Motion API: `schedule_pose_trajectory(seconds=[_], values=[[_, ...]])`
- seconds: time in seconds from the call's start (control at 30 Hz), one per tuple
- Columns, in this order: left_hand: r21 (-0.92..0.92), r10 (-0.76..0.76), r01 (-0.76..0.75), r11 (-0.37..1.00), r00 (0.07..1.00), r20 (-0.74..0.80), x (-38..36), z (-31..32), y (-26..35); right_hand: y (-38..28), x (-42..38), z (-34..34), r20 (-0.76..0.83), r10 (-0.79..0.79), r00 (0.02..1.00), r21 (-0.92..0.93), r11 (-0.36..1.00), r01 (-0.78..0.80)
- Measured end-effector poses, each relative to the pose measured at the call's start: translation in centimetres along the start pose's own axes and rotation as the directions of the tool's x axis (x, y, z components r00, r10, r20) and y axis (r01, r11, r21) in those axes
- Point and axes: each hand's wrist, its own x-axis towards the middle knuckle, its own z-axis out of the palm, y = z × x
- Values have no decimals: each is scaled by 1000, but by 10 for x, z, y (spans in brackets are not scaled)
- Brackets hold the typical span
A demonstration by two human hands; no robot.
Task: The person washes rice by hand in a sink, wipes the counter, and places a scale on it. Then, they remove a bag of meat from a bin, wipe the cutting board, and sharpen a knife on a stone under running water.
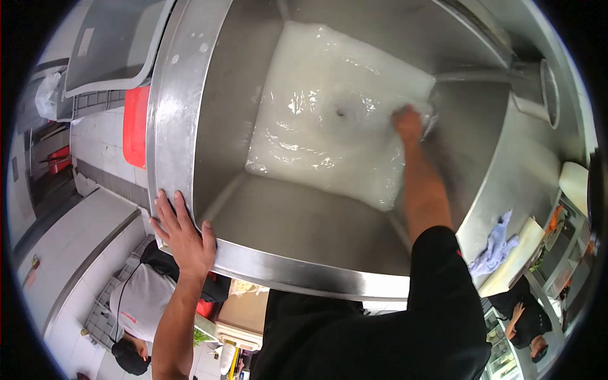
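Observation:
A deep stainless steel sink [304, 267] holds cloudy, whitish water [316, 136] with ripples and bright glints on its surface. My left hand [189, 242] lies on the metal rim at the near left corner, fingers spread and holding nothing. Over at the right side of the basin, my right hand [407, 121] reaches down to the water. Its fingers are blurred and partly under the surface, so I cannot make out whether they grip anything. A small dark spot [341, 113] shows near the middle of the water.
Right of the sink, a crumpled blue cloth [496, 246] lies by a pale board [516, 256]. A grey plastic tub [111, 47] and a red container [135, 126] stand to the left. One person [142, 294] is at lower left, another [527, 313] at lower right.

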Motion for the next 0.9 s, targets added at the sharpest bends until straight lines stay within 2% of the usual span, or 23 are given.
schedule_pose_trajectory(seconds=[0.03,0.1,0.17,0.23,0.37,0.43,0.47,0.5,0.57,0.63,0.7,0.73,0.8,0.87,0.9], values=[[-21,7,-7,1000,1000,-4,0,1,0,3,35,-11,105,-152,983,-223,959,173],[-21,0,0,1000,1000,3,0,1,-2,-39,66,-75,147,-23,989,-53,998,31],[-45,15,-17,999,1000,-27,0,2,-2,-59,110,-50,39,120,992,146,981,-125],[-33,6,-7,999,1000,-13,0,3,-3,-104,128,-55,148,49,988,152,986,-72],[-78,2,-2,997,1000,-12,1,1,-3,-207,143,-36,5,-97,995,77,992,96],[-86,18,-19,996,1000,-9,1,1,-3,-260,146,-52,67,-135,989,186,975,120],[-81,19,-21,997,1000,-16,0,2,-4,-284,142,-52,50,-194,980,193,964,181],[-76,12,-13,997,1000,-11,-1,2,-5,-305,137,-53,37,-252,967,196,951,240],[-78,16,-17,997,1000,-9,0,1,-3,-339,115,-17,-97,-317,943,209,920,331],[-79,13,-14,997,1000,-11,0,0,-2,-349,63,-46,18,-302,953,322,904,281],[-63,12,-13,998,1000,-15,0,0,-2,-345,16,-61,108,-316,942,314,910,269],[-60,-1,0,998,1000,-5,0,-2,0,-339,-7,-48,129,-345,930,337,897,286],[-54,-6,5,999,1000,-14,0,-1,0,-317,-66,-35,64,-395,917,346,870,351],[-28,-21,20,999,1000,-4,0,-3,1,-289,-113,-40,230,-348,909,332,906,263],[-37,-17,17,999,1000,-7,0,-4,2,-270,-129,-42,233,-325,916,312,918,246]])
